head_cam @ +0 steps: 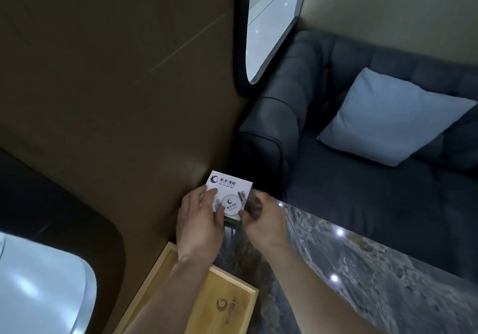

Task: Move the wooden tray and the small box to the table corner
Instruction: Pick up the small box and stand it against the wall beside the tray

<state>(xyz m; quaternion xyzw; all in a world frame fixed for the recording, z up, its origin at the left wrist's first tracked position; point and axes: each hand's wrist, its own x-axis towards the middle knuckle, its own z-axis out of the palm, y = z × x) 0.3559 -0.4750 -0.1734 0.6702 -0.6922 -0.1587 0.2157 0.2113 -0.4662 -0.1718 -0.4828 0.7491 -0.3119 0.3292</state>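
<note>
While both hands held the box (230, 196) at the far corner of the worktop (362, 269), the tray (222, 297) already lay flat at 7 o'clock from it, along the wall edge. Left hand (199, 219) gripped the box's left side, fingers (210, 192) spread over the printed top. Right hand (261, 217) pinched its right edge, thumb on top; so each grip was closed on the box. Box sat tilted, white face up toward the camera, a dark green side showing at its near edge. Whether its base touched the marble could not be told; hands hid it. Wall (116, 87) stood just beside at 10 o'clock, sofa (336, 152) with a cushion (395, 119) beyond the edge at 2 o'clock.

Judged step: setting the box down in the corner. To do it well: level the box first, lower it flat, keep it clear of the worktop's far edge so it cannot tip toward the sofa, square it to the wall, just beside the tray's far end. Release the right pinch first, then slide the left fingers off without dragging the box.
</note>
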